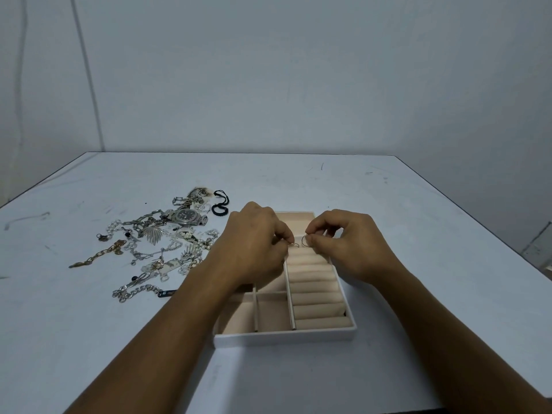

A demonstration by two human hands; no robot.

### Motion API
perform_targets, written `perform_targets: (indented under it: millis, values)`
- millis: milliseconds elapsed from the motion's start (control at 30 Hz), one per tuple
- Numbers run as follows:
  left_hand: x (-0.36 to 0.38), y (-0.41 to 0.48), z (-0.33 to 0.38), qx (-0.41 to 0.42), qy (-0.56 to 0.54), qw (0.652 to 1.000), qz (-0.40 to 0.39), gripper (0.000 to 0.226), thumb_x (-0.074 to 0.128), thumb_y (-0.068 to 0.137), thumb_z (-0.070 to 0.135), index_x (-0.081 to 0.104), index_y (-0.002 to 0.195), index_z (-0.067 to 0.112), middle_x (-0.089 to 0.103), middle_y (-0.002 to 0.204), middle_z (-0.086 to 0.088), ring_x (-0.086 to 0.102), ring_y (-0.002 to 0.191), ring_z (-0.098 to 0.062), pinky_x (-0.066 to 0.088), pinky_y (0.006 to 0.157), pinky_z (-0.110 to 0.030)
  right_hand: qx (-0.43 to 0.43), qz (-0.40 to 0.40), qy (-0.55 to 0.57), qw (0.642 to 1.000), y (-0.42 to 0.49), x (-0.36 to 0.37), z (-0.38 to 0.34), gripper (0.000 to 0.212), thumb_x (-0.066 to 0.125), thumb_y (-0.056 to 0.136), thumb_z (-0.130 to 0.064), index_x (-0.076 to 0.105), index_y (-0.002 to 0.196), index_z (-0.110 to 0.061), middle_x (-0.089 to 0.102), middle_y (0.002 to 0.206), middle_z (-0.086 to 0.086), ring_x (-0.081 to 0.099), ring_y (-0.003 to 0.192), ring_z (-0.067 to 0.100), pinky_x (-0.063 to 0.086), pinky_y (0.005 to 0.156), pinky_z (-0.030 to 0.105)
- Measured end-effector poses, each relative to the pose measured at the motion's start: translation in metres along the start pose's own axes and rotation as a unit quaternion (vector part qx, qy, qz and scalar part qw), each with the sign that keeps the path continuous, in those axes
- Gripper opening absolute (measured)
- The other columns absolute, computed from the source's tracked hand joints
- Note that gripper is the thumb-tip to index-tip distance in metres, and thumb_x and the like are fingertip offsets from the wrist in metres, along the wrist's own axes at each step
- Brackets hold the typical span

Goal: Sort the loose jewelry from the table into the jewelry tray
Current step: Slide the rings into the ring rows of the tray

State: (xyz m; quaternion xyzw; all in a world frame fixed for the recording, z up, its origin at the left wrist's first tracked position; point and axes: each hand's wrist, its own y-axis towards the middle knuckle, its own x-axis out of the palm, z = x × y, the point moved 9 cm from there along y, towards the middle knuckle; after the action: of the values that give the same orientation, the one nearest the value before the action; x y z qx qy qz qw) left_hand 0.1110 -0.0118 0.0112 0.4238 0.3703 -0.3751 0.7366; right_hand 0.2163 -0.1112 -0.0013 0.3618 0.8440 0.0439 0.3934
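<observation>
A white jewelry tray (283,338) with a beige lining stands in front of me, with open compartments on its left and a column of ring rolls (316,294) on its right. Both hands hover over the far end of the ring rolls. My left hand (254,243) pinches a small silver ring (295,245) at its fingertips. My right hand (343,243) pinches a thin hoop ring (305,240). The two rings sit close together, just above the rolls. A pile of loose jewelry (158,246) lies on the table left of the tray.
The pile holds a steel wristwatch (185,217), chain bracelets (137,291), a leaf pendant (153,234) and pearl strands. A black cord bracelet (221,204) lies behind the tray's left corner. The pale table (418,234) extends to a plain wall behind.
</observation>
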Motion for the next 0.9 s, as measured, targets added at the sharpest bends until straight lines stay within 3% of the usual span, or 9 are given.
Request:
perform_targets:
  millis: [233,367,567,900]
  values:
    - [-0.0028,-0.0011,0.0009,0.003,-0.01,1.0,0.005,0.02,0.061,0.084,0.027,0.075,0.094,0.035,0.06,0.09,0.007,0.047,0.1,-0.018,0.042,0.086,-0.039,-0.007,0.006,-0.007,1.0,0.0014,-0.0018,0.0012,0.009,0.074,0.081,-0.016,0.074,0.078,-0.025,0.067,0.075,-0.014,0.059,0.076,0.004,0.048,0.065,0.013]
    - [-0.0037,-0.0032,0.0052,0.0,0.012,1.0,-0.009,0.033,0.049,0.077,0.042,0.075,0.097,0.038,0.051,0.084,0.014,0.045,0.098,-0.015,0.04,0.086,-0.036,-0.015,0.002,-0.015,1.0,0.0021,-0.0002,0.0012,0.011,0.074,0.081,-0.016,0.073,0.078,-0.026,0.067,0.076,-0.014,0.059,0.078,0.004,0.048,0.064,0.012]
    - [-0.008,-0.0031,0.002,0.007,0.006,0.999,0.033,0.022,0.062,0.085,0.026,0.074,0.098,0.039,0.057,0.087,0.009,0.047,0.094,-0.017,0.037,0.078,-0.032,-0.001,0.005,-0.002,1.0,0.0017,-0.0004,0.0049,0.009,0.074,0.08,-0.014,0.074,0.077,-0.023,0.067,0.074,-0.011,0.059,0.075,0.006,0.049,0.064,0.017]
    - [-0.0012,-0.0053,-0.0023,-0.011,-0.022,1.0,0.015,0.034,0.047,0.078,0.027,0.076,0.092,0.036,0.054,0.084,0.011,0.043,0.093,-0.014,0.036,0.075,-0.028,-0.046,0.006,-0.004,0.999,0.0018,-0.0008,-0.0029,0.009,0.074,0.08,-0.01,0.074,0.078,-0.019,0.068,0.073,-0.012,0.06,0.075,0.007,0.049,0.063,0.016]
